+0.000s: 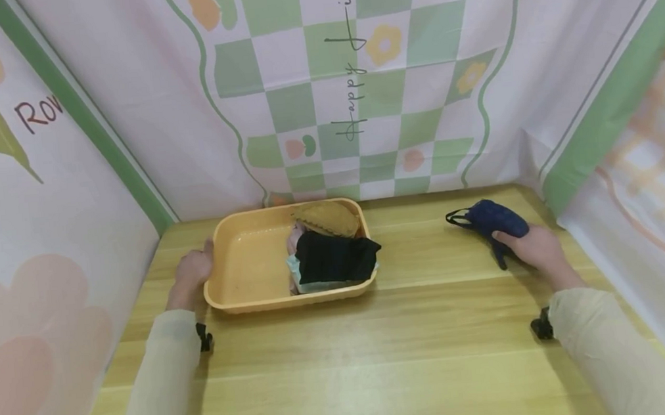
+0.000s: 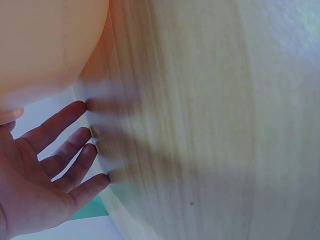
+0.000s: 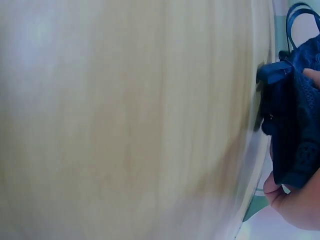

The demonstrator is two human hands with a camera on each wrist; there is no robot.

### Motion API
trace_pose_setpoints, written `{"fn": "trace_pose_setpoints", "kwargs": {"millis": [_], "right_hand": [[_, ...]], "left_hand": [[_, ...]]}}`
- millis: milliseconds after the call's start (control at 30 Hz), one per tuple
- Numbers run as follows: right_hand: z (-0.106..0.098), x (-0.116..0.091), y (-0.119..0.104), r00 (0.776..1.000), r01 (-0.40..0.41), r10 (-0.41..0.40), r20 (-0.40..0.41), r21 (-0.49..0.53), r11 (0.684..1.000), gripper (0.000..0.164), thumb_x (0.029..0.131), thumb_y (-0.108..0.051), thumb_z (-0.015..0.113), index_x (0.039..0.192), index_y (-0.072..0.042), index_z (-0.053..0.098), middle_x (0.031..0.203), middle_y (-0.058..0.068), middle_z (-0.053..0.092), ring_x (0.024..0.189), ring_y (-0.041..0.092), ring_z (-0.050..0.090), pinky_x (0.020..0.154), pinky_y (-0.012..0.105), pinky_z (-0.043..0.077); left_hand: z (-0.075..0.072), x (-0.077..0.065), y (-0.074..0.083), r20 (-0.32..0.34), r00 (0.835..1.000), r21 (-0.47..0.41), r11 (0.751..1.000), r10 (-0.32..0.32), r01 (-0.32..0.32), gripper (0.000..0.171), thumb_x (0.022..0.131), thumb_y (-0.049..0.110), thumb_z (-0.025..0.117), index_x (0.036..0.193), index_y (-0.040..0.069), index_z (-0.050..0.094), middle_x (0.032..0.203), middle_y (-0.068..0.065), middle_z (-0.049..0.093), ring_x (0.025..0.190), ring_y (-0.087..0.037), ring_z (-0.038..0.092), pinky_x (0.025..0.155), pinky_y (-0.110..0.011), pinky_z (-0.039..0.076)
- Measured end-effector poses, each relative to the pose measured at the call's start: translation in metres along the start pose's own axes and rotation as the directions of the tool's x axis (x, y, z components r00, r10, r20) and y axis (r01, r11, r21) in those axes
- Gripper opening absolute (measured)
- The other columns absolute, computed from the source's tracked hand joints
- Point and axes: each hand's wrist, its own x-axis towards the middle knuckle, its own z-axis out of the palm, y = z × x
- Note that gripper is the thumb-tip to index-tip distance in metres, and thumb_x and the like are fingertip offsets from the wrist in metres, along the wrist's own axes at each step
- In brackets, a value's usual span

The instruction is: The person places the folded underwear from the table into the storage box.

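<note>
At the right of the table, my right hand point(image 1: 534, 246) grips a bunched navy bra point(image 1: 499, 216). Its lace, a looped strap and the folded dark band point(image 3: 282, 135) show in the right wrist view. Beside the left end of a yellow-orange plastic tray point(image 1: 248, 261) is my left hand point(image 1: 195, 269), thumb against the tray wall. The left wrist view shows that hand's fingers point(image 2: 75, 160) spread, their tips at the wooden table. Inside the tray's right half lie a black cloth garment point(image 1: 337, 256), a tan piece with a scalloped edge point(image 1: 330, 217) and a pale green cloth point(image 1: 295, 273).
The light wooden table point(image 1: 381, 361) carries the tray near its back edge. A green-and-white checked curtain point(image 1: 353, 100) hangs behind it, and printed cloth walls point(image 1: 28, 260) close in both sides. Pinkish fabric partly shows under the black garment.
</note>
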Motion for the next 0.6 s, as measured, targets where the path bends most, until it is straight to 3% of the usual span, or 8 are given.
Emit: {"fn": "trace_pose_setpoints", "kwargs": {"millis": [300,600], "right_hand": [[0.0016,0.0003,-0.0031,0.997,-0.036,0.042,-0.063,0.098,0.995,0.092,0.093,-0.066,0.051,0.118,0.022,0.055,0.119,0.048,0.055,0.108,0.061,0.055,0.091,0.065,0.045],[0.0016,-0.0037,-0.0086,0.995,-0.08,0.09,-0.047,0.186,0.979,0.095,0.092,-0.069,0.052,0.12,0.022,0.054,0.126,0.048,0.051,0.115,0.059,0.052,0.098,0.065,0.042]], "left_hand": [[0.0002,0.0003,-0.0002,0.011,1.0,-0.008,1.0,-0.009,0.009,0.096,0.1,0.06,-0.003,0.141,-0.012,0.045,0.144,-0.037,0.046,0.133,-0.053,0.044,0.115,-0.06,0.035],[0.0014,-0.0011,-0.0005,-0.001,1.0,-0.009,1.0,-0.009,0.009,0.098,0.099,0.062,-0.004,0.139,-0.013,0.046,0.142,-0.038,0.047,0.131,-0.054,0.046,0.114,-0.06,0.036]]}}
